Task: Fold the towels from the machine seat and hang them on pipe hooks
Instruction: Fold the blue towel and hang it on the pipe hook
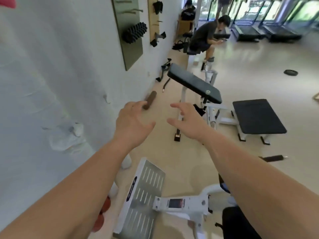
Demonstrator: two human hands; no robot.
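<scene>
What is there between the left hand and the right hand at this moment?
Nothing. The head view shows only bare beige floor in the gap between the left hand and the right hand; both are open and hold nothing.

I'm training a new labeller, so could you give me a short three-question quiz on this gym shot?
1. True or false: the left hand holds a towel.
2. The spiky black roller sits: A) on the floor, B) on a wall panel, C) on a bench.
3. Which hand overlaps the brown cylinder on the floor in this view?
Key: 1 false; 2 B; 3 the left.
</scene>
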